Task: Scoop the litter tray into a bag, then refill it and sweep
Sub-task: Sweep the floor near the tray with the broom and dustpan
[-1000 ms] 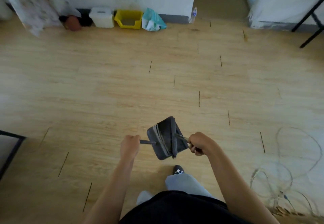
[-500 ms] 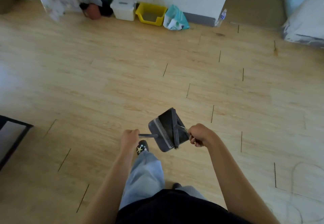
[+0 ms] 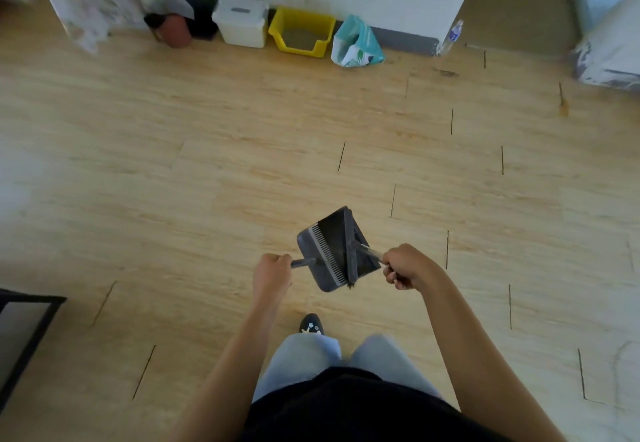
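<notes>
**Dustpan** [image 3: 332, 233]: dark plastic, held in the air over the floor [image 3: 242, 147] in front of the person; judged light and stiff, with one edge toothed like a comb; best taken by its short stub handle, where the left hand [image 3: 272, 275] has it, fingers curled tight round the stub

**Brush** [image 3: 350, 254]: dark, lying across the pan from far edge to near edge; judged light, with a rigid handle and soft bristles likely to shed grit if shaken; the right hand [image 3: 407, 266] is closed in a fist round the pale handle

**Tray** [image 3: 290, 47]: yellow, open-topped, on the floor against the far wall, between a white lidded tub [image 3: 242, 20] and the bag [image 3: 356, 43], well apart from both hands; grey litter inside; judged stiff-walled and fairly heavy with its fill, best lifted by opposite rims and kept level

**Bag**: teal and white, slumped just right of the tray; judged soft and likely to collapse unless its mouth is held open

**Hidden or unclear**:
- whether the pan carries anything
- the bristles, mostly behind the brush's own bar
- litter depth and any clumps, too small to read
- whether the bag's mouth is open or tied
- whether the bag touches the tray
- any spilt grains near the tray
- no scoop can be made out
</notes>
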{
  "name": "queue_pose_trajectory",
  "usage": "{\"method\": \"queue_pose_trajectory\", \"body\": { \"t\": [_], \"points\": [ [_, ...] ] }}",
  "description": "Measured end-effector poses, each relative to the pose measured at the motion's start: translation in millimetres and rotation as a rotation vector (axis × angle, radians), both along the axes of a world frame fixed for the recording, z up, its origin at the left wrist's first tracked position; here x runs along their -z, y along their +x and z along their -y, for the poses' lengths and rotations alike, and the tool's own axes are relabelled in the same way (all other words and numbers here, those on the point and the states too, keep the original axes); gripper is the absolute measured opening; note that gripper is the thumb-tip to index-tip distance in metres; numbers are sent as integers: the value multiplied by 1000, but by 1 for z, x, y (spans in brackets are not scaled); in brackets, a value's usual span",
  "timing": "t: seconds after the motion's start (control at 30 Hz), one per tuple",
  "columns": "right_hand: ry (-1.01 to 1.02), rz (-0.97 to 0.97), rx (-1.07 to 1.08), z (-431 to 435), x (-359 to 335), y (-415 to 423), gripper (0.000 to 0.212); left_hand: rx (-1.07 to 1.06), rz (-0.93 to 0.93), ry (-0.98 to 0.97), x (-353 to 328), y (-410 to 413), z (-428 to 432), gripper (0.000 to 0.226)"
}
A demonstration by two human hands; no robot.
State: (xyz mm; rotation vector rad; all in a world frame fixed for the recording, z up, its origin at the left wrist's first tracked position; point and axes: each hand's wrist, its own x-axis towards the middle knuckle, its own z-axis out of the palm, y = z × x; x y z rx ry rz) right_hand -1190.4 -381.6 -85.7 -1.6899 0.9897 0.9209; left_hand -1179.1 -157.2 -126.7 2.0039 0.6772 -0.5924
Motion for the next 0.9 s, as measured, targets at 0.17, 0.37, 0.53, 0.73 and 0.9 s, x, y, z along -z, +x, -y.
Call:
{"method": "queue_pose_trajectory", "body": {
  "t": [0.17, 0.37, 0.53, 0.73, 0.9],
  "points": [
    [6, 26, 25, -23, -3, 56, 19, -35, -13, -5, 0, 55, -22, 26],
    [-26, 24, -66, -39, 4, 140, 21, -136, -13, -14, 5, 127, -39, 26],
    [0, 17, -104, -38, 11, 217, 22, -170, -34, 1, 11, 196, -40, 26],
    [1, -10, -176, -34, 14, 328, 18, -213, -40, 23, 4, 300, -30, 23],
    [-23, 7, -252, -31, 15, 414, 17, -245, -26, 21, 3, 372, -25, 24]
  ]
}}
